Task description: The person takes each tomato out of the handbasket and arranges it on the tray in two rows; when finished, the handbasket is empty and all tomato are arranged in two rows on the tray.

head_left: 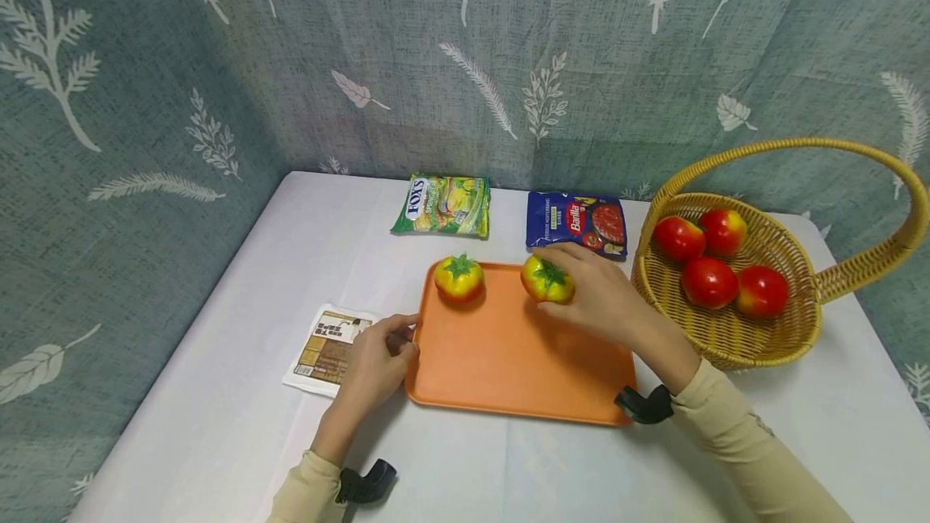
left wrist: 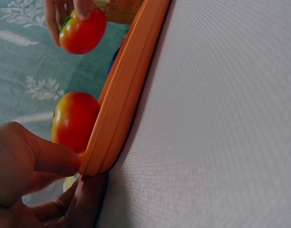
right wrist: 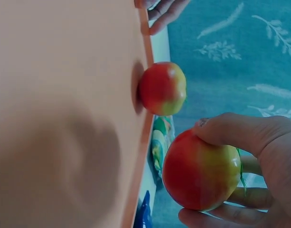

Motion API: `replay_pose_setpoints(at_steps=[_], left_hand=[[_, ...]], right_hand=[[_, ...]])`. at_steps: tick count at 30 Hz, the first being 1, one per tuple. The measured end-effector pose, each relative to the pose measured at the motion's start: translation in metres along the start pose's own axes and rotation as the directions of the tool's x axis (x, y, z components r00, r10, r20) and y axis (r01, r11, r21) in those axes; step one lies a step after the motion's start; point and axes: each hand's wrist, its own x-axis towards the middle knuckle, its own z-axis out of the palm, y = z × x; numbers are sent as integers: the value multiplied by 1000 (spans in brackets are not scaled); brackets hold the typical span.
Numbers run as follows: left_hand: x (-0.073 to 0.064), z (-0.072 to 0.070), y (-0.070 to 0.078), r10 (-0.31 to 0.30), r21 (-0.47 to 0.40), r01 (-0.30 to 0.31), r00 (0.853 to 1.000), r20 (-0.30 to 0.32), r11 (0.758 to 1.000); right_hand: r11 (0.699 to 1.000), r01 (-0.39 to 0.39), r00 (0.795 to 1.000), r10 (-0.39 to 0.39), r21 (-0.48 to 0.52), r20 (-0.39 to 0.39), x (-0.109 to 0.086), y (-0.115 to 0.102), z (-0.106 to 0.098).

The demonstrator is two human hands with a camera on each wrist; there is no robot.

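Note:
Pinched between the thumb and fingers of my right hand is a red-and-yellow tomato with a green leafy top. It hangs above the back of an orange tray, and a shadow falls on the tray in the right wrist view. Another such tomato sits in the tray's back left corner. At the tray's left edge, my left hand holds the rim; the left wrist view has its fingers against the tray's corner.
To the right stands a wicker basket with a tall handle, holding several red fruits. Behind the tray lie a green Fox's candy bag and a blue Barilla pouch. A brown-and-white packet lies left, partly behind my left hand.

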Motion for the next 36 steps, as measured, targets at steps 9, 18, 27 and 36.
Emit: replay_pose_setpoints(at_steps=[9,18,27,36], left_hand=[[0,0,-1,9,-16,-9,1000,4,1000],[0,0,-1,6,-20,-6,1000,0,1000],[0,1,-1,5,-23,-5,1000,-2,1000],[0,1,-1,8,-33,-8,1000,-5,999]], right_hand=[[1000,-22,999,21,11,42,6,3,12],[999,-33,997,32,8,68,12,4,22],[999,-42,993,42,-4,108,17,7,34],[998,-57,993,58,-11,104,17,10,39]])
